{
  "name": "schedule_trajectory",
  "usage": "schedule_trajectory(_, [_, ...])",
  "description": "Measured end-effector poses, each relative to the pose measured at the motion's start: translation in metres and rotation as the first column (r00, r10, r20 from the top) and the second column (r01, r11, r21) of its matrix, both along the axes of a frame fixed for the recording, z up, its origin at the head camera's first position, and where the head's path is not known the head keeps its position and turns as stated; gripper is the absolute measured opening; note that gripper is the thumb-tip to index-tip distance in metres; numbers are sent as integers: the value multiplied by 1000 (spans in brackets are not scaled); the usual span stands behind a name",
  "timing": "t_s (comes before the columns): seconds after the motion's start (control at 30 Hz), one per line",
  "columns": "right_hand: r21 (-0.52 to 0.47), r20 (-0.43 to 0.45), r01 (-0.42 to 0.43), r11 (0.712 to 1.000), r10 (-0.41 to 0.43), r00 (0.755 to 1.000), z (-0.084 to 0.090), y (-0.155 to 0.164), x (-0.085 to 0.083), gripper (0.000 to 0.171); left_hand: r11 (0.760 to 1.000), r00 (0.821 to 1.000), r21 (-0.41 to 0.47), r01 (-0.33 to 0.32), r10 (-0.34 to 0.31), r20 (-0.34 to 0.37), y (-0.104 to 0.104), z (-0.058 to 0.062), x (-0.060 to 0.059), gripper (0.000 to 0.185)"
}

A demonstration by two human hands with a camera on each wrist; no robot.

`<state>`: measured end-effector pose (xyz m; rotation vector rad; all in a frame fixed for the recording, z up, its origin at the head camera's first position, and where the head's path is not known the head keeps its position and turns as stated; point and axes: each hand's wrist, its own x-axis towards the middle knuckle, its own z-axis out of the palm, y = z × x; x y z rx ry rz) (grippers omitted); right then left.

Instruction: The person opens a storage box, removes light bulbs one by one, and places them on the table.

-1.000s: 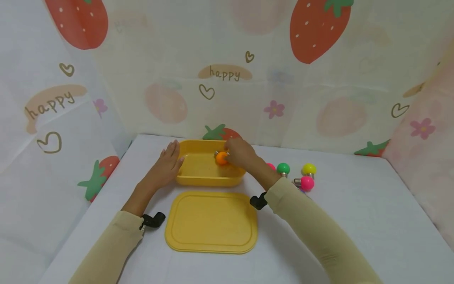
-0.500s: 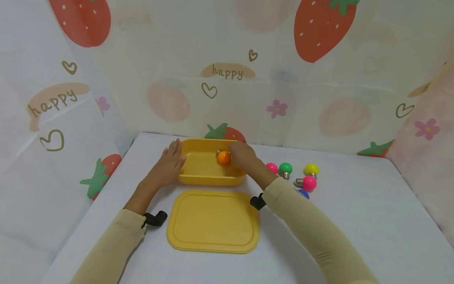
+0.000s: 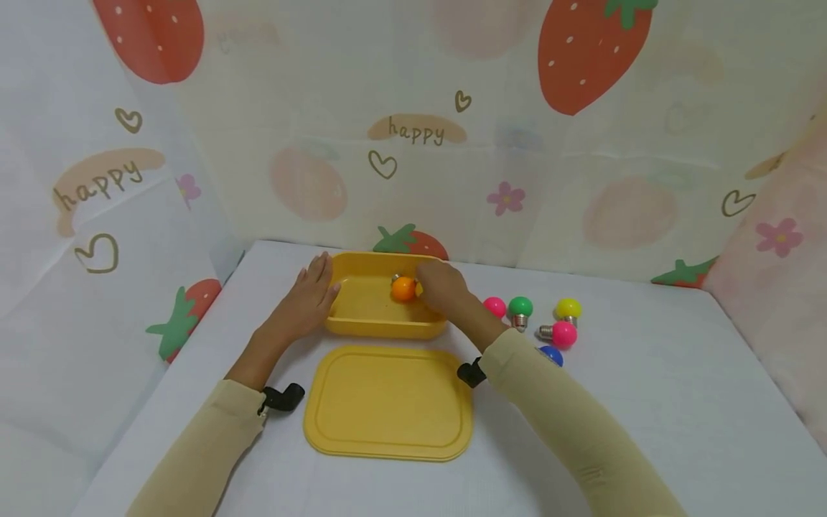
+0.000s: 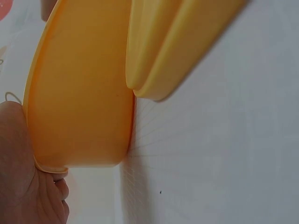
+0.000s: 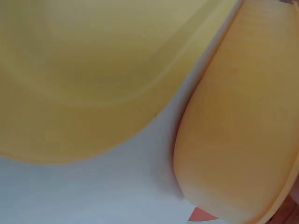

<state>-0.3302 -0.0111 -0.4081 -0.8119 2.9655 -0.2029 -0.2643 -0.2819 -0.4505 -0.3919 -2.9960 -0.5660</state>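
Strawberry-printed cloth is hanging behind and beside a white table [image 3: 646, 402], and the word "happy" is reading clearly on it twice, once in a tan patch straight ahead and once on the left panel, among small hearts and pink flowers. On the table a yellow box [image 3: 381, 316] is sitting open near the back edge, and its yellow lid [image 3: 388, 402] is lying flat just in front of it, not touching it as far as the head view shows. The left hand [image 3: 305, 305] is resting against the box's left wall with fingers straight and relaxed, gripping nothing; the left wrist view is showing the palm [image 4: 18, 172] pressed to the box rim [image 4: 79, 102]. The right hand [image 3: 442, 287] is reaching over the box's right side, its fingers curling beside an orange bulb [image 3: 403, 288] that is lying inside the box, its metal base pointing to the back; whether the fingers are still pinching the bulb cannot be told. To the right of the box, more small bulbs are lying on the table close together: a pink bulb [image 3: 494, 306], a green bulb [image 3: 520, 307], a yellow bulb [image 3: 568, 309], a second pink bulb [image 3: 562, 334] and a blue bulb [image 3: 551, 355] partly hidden by the right sleeve [image 3: 568, 424].
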Motion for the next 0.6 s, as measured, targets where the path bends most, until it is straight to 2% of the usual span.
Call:
schedule_trajectory(0.17, [-81,21,1,997,1,1000,1,8,2,23,1000,1000,-2,6,-6,-1,0,0,0,67])
schedule_trajectory(0.37, [-145,60,43,988,-35,998,13,15,10,36,1000,1000,12,11,-11,-2,2,0,0,67])
schedule_trajectory(0.6, [-178,20,11,984,-7,1000,25,25,24,40,1000,1000,8,5,-5,4,1,0,0,67])
